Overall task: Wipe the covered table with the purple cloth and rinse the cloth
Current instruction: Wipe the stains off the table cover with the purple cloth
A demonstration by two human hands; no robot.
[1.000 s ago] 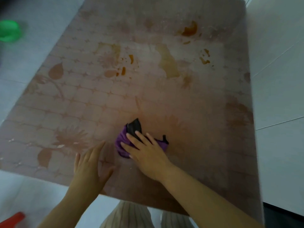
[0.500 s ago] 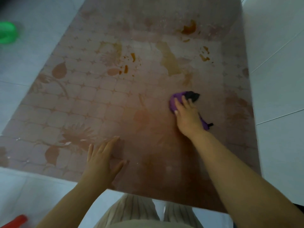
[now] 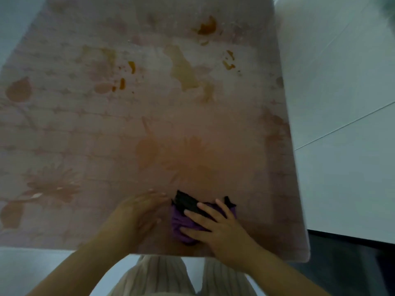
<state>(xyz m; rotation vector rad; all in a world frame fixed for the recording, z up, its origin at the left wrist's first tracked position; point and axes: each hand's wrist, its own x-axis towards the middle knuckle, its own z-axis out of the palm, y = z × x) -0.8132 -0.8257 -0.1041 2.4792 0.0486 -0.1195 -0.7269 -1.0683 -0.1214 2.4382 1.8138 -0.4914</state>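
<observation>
A: Where does the purple cloth (image 3: 181, 227) sit?

B: It lies bunched on the tabletop (image 3: 106, 135), close to the near edge and right of the middle, just in front of you. A black patch (image 3: 186, 202) shows along its far side.

A: And the right hand (image 3: 222, 229)?

B: Your right hand lies flat on top of the cloth with the fingers spread wide and straight, pressing it onto the cover. Nothing is curled round it.

A: The left hand (image 3: 136, 212)?

B: Your left hand rests palm down on the tabletop just left of the cloth, fingers straight and together, pointing toward it. It is blurred, so you cannot tell whether the fingertips touch the cloth.

A: What else is on the cover?

B: An orange spill (image 3: 206, 26) sits near the far right corner, with smaller orange spots below it and more left of the middle. A pale brown smear (image 3: 183, 71) runs down between them. All are well apart from the cloth. Pale floor (image 3: 342, 82) tiles lie to your right, and your ribbed trousers (image 3: 158, 274) show below the near edge.
</observation>
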